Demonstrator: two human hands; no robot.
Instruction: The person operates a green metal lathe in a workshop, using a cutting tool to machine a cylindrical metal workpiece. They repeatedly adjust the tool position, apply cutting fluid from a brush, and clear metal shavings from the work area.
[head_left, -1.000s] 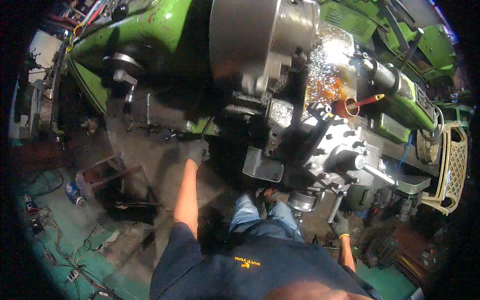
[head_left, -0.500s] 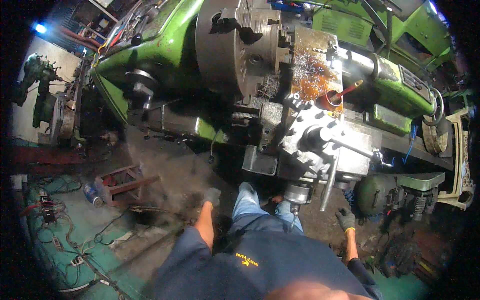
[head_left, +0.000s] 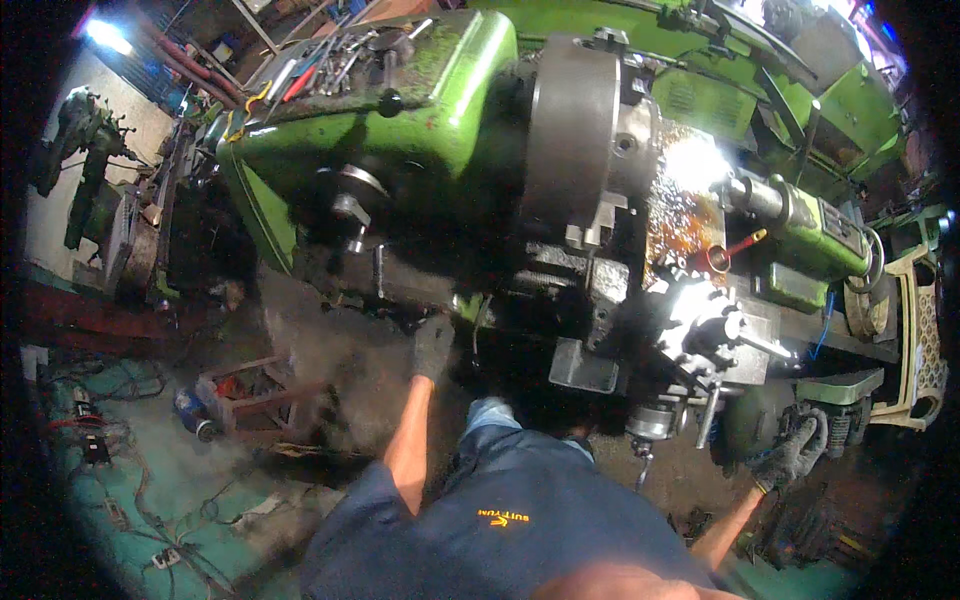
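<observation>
I stand at a big green lathe point(head_left: 420, 130) with a grey chuck point(head_left: 575, 140). My left hand point(head_left: 435, 345), in a dark glove, is raised against the dark front of the machine just below the headstock; what it grips, if anything, is hidden. My right hand point(head_left: 795, 455), also gloved, hangs low at the right beside a dark round housing point(head_left: 750, 425), fingers loosely apart and holding nothing. Between the hands sits the carriage with its shiny tool post point(head_left: 710, 330) and a handwheel point(head_left: 650, 420). A red oil can point(head_left: 715, 260) stands on the oily bed.
Loose wrenches and tools point(head_left: 330, 60) lie on top of the headstock. The tailstock point(head_left: 800, 220) is at the right, with a cream plastic chair point(head_left: 925, 340) beyond it. A small red frame point(head_left: 250, 395), a blue can point(head_left: 190, 410) and cables point(head_left: 120, 480) are on the floor at left.
My left hand has come up from beside my body to the lathe's front. My right hand stays low at the right. My head has shifted, showing more of the headstock.
</observation>
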